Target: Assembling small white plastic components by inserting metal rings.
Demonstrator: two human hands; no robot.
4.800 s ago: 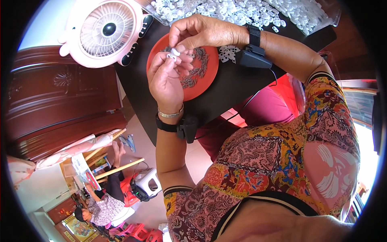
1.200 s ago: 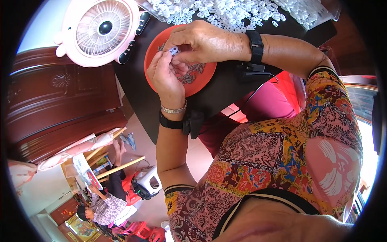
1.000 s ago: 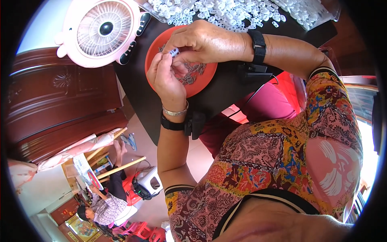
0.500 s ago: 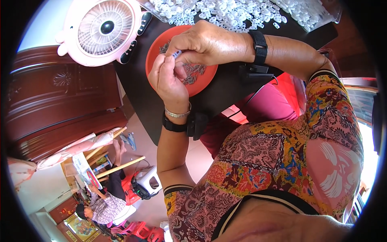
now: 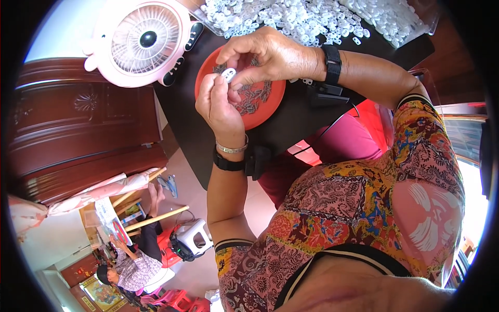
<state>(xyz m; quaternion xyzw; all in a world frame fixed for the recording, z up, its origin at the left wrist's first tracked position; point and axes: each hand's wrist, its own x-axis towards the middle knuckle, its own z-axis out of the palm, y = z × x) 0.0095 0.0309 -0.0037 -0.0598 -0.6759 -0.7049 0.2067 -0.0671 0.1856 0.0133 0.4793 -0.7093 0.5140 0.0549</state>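
Note:
Over the orange bowl [image 5: 274, 99], my left hand [image 5: 222, 112] pinches a small white oval plastic piece [image 5: 228, 75] with two dark holes or marks. My right hand [image 5: 273, 56] is just beside it, thumb and forefinger apart. The right thumb tip is close to the piece; whether it touches is hard to tell. I see nothing held between the right fingers. In the bowl lie many small grey pieces [image 5: 253, 96], partly hidden by my hands.
A heap of white oval pieces [image 5: 291, 21] covers the far side of the dark table [image 5: 192, 130], beside a clear bag [image 5: 397, 23] of them. A pink fan [image 5: 148, 39] stands at the far left. Another person [image 5: 138, 270] sits in the background.
My right thumb and forefinger have parted and drawn back from the white oval piece, which now shows more fully in my left fingers. The whole view has shifted slightly.

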